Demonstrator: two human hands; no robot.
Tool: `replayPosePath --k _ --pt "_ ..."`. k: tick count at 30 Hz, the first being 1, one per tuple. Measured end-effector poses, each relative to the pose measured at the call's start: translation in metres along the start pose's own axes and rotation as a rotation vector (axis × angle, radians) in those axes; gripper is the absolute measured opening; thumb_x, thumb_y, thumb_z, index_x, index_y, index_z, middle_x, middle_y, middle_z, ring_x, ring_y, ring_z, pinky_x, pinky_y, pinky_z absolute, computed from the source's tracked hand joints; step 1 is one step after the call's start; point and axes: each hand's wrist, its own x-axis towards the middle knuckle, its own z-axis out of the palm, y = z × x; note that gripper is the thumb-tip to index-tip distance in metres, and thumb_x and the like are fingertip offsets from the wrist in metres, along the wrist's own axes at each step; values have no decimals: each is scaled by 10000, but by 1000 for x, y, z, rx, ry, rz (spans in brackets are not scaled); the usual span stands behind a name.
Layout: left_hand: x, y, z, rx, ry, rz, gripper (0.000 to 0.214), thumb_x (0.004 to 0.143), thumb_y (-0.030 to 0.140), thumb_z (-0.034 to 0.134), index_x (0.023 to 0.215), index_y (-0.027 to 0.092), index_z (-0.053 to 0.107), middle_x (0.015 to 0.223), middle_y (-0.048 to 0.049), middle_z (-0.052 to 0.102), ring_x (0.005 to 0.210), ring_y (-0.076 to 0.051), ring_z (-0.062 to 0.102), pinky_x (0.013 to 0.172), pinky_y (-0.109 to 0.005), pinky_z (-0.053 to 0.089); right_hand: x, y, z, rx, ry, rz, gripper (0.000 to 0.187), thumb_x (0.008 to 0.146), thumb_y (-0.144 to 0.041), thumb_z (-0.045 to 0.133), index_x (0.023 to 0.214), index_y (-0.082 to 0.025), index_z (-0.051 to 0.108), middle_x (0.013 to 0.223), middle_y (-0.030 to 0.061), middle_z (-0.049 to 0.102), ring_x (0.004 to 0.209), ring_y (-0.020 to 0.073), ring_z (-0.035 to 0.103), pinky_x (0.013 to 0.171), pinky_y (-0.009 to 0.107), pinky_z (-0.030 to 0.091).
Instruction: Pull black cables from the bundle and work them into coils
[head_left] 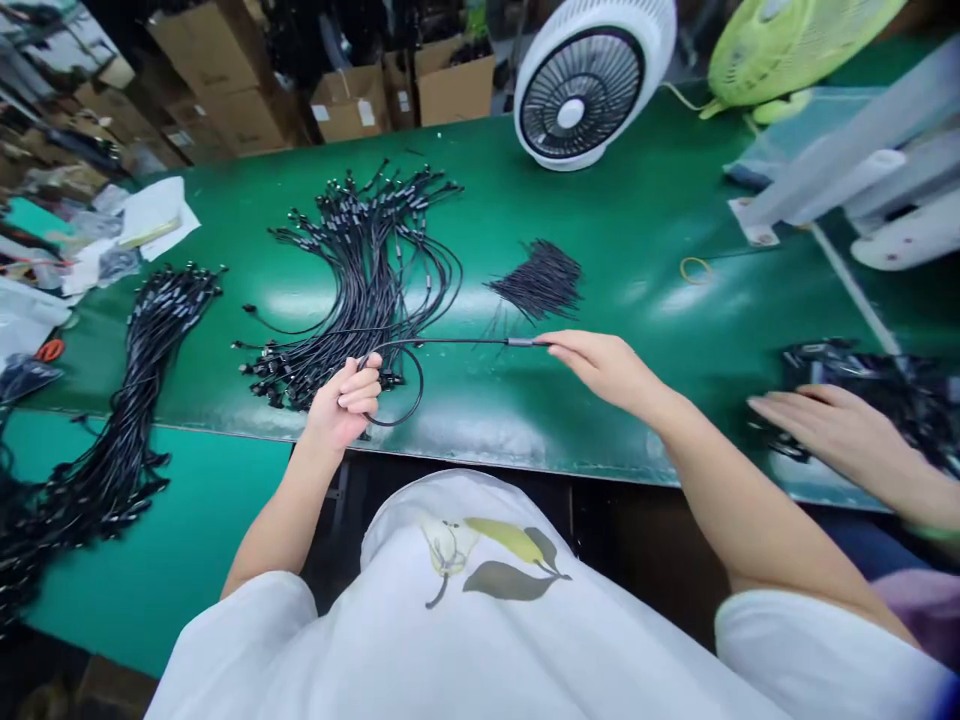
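A thin black cable (pixel 461 341) runs between my two hands above the green table. My left hand (pixel 349 398) is closed around it, and a loop of the cable hangs just right of those fingers. At the other side my right hand (pixel 600 365) pinches the cable beside a grey sleeve (pixel 523 342). Behind my left hand lies a large pile of black cables (pixel 367 260) with connectors at their ends. A small heap of short black ties or strips (pixel 540 280) rests beyond my right hand.
Another bundle of cables (pixel 150 360) drapes across the left side. A white fan (pixel 574 100) and a green fan (pixel 787 50) stand at the back. At right, a co-worker's hand (pixel 847 435) touches black bagged items (pixel 832 355). A yellow rubber band (pixel 696 270) lies nearby.
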Motion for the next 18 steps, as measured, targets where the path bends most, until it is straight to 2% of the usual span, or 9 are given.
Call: replayPosePath --k 3,5,8,10,12,15,16,18 --pt "1 6 -2 -31 7 60 326 1017 214 326 968 70 614 507 83 329 356 -1 314 360 -70 272 -3 8 2 7 50 45 387 957 -415 382 1159 -251 669 1135 58 711 1027 269 674 894 443 529" --pt "3 8 -6 28 -3 75 291 997 198 379 992 49 629 515 83 327 369 -2 316 373 -75 284 -5 10 1 -20 107 102 383 956 -403 379 1153 -240 665 1118 82 714 1019 284 678 871 447 534" --pt "6 12 -14 225 -45 41 212 923 183 535 1000 28 658 522 83 317 402 -14 310 398 -106 301 -9 17 -2 -50 162 160 375 970 -387 354 1137 -241 657 1147 104 701 1062 301 662 888 444 517" --pt "8 13 -19 371 -70 30 197 865 203 632 965 38 674 539 74 336 444 -26 332 439 -130 329 -12 21 -1 -87 166 140 380 984 -368 326 1144 -243 648 1173 107 691 1084 300 652 880 420 507" --pt "11 13 -21 468 -60 53 197 825 236 696 902 57 675 580 54 381 495 -35 368 492 -152 361 -14 21 4 -224 160 99 374 985 -329 332 1151 -229 651 1127 117 705 1001 289 675 746 380 503" --pt "24 5 -18 508 -18 144 217 809 303 725 834 108 635 639 32 444 563 -56 434 570 -186 405 -14 -2 22 -502 20 -15 294 947 -235 413 1035 -178 688 864 117 720 731 240 669 539 329 372" --pt "29 -1 -15 524 -13 190 239 812 344 720 825 128 618 663 21 479 607 -73 483 623 -208 436 -13 -16 29 -538 -74 -86 250 925 -203 447 944 -168 694 777 99 701 666 217 645 522 317 335" --pt "41 -16 -11 621 -19 287 299 824 439 688 810 158 588 761 -18 579 776 -131 587 788 -279 477 -9 -51 41 -469 -288 -281 206 903 -174 487 805 -163 668 705 66 675 624 177 618 529 291 311"
